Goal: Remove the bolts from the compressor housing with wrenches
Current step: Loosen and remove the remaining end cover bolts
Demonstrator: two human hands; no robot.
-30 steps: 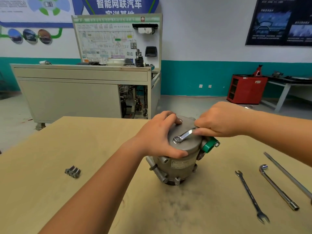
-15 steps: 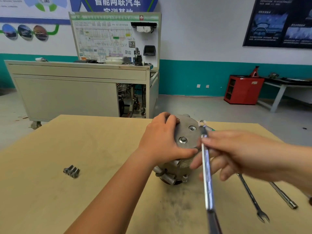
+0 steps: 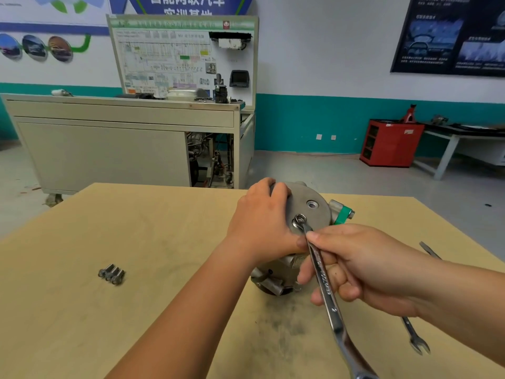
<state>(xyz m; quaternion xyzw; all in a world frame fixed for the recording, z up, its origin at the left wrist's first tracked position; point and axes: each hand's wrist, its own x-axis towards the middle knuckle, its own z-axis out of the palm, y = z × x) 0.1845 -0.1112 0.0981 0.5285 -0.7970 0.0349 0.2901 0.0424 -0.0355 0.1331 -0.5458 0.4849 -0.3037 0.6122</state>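
Observation:
The grey metal compressor housing (image 3: pixel 310 212) stands on the wooden table (image 3: pixel 136 242), its round end face tilted toward me, a green cap on its right side. My left hand (image 3: pixel 263 222) grips the housing's top left edge. My right hand (image 3: pixel 352 265) holds a long silver combination wrench (image 3: pixel 325 288); its ring end sits over a bolt (image 3: pixel 299 219) on the end face. An empty bolt hole (image 3: pixel 312 204) shows just above. Three removed bolts (image 3: pixel 111 274) lie together on the table at the left.
Another open-end wrench (image 3: pixel 415 337) lies on the table at the right, partly hidden by my right arm, with the tip of a further tool (image 3: pixel 429 250) behind. A grey training bench (image 3: pixel 123 143) stands beyond the table, and a red cabinet (image 3: pixel 390 143) at the back right.
My right hand lifted the wrench off the housing, swung it upright, and has now set its ring end on a bolt nearer me. My left hand kept its hold as the housing tilted.

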